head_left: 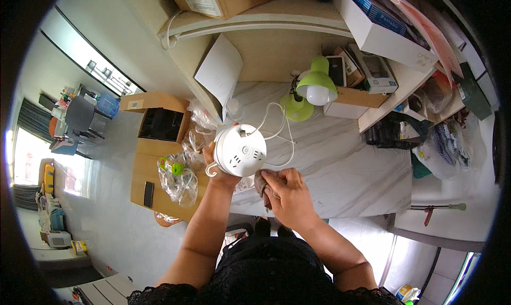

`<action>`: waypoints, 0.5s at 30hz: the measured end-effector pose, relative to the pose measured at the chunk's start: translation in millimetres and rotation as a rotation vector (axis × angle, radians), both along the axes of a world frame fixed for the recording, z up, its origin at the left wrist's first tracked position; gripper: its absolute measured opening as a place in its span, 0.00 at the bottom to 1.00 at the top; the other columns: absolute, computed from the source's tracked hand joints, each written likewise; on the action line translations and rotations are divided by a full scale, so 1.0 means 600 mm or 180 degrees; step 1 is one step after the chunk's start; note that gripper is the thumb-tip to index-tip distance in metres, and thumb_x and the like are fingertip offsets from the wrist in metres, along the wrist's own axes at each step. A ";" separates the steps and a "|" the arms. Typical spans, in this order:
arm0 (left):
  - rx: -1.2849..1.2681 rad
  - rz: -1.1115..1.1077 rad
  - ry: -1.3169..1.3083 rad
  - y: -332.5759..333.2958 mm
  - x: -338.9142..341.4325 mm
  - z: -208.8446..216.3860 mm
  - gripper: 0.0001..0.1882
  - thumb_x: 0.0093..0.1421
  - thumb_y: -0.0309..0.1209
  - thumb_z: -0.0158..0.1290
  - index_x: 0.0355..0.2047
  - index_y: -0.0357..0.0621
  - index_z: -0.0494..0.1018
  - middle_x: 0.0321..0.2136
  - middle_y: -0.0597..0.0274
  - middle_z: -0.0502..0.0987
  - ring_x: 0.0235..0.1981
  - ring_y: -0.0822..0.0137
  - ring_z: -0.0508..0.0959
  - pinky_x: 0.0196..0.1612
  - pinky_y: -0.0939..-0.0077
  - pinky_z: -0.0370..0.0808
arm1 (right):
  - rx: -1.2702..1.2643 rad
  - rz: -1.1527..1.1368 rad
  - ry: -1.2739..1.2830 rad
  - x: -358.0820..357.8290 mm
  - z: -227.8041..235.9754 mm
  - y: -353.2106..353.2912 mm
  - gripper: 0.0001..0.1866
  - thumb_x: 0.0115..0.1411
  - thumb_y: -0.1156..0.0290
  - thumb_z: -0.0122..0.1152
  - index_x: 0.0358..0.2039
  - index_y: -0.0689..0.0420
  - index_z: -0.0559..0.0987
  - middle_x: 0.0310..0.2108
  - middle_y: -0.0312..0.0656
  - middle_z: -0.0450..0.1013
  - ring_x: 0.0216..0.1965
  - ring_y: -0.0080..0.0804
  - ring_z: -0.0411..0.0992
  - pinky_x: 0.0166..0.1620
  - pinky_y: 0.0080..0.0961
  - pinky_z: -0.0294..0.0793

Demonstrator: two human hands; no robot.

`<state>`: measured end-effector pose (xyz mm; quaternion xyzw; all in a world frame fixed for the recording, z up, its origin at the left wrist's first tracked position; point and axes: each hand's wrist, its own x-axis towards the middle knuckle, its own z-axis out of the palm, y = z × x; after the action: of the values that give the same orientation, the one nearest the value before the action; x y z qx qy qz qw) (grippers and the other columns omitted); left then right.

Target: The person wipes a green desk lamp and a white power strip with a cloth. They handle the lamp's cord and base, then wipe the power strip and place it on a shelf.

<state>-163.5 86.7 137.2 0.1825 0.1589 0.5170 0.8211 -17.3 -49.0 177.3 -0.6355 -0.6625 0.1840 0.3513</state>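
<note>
My left hand holds a white round power socket above the table's near edge, its slotted round face turned up. A small white hook sticks out at its left side. From its top a white cord loops over the tabletop. My right hand pinches a brownish-grey cloth just below the socket's lower right rim. Whether the cloth touches the rim, I cannot tell.
On the marble-patterned table stands a green desk lamp, with boxes to its right. At left, a wooden surface bears an open carton, clear plastic bags and a phone. A shelf overhangs the back.
</note>
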 end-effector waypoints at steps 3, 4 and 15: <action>0.0014 -0.0259 -0.0081 0.007 -0.005 -0.013 0.40 0.52 0.56 0.45 0.57 0.38 0.65 0.51 0.49 0.73 0.49 0.52 0.75 0.53 0.57 0.72 | 0.0710 0.0138 -0.0003 -0.011 0.038 0.029 0.22 0.53 0.70 0.60 0.50 0.51 0.76 0.39 0.45 0.67 0.42 0.46 0.67 0.43 0.41 0.70; -0.0040 -0.0303 -0.0103 0.010 -0.008 -0.021 0.40 0.52 0.56 0.45 0.57 0.38 0.65 0.50 0.50 0.73 0.49 0.52 0.75 0.53 0.57 0.72 | 0.0602 0.0184 -0.0070 -0.021 0.038 0.035 0.22 0.52 0.71 0.61 0.50 0.50 0.76 0.39 0.45 0.67 0.42 0.46 0.67 0.44 0.40 0.70; -0.0306 -0.0339 -0.0133 0.012 0.010 -0.004 0.36 0.50 0.58 0.45 0.53 0.48 0.71 0.49 0.54 0.75 0.50 0.50 0.74 0.53 0.50 0.70 | 0.0845 -0.0109 0.0367 0.059 -0.008 0.131 0.19 0.53 0.76 0.58 0.46 0.49 0.80 0.39 0.47 0.68 0.42 0.49 0.67 0.46 0.39 0.70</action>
<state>-157.6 93.7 134.6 0.1402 0.1564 0.4681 0.8584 18.3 29.9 172.4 -0.5830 -0.6488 0.1249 0.4728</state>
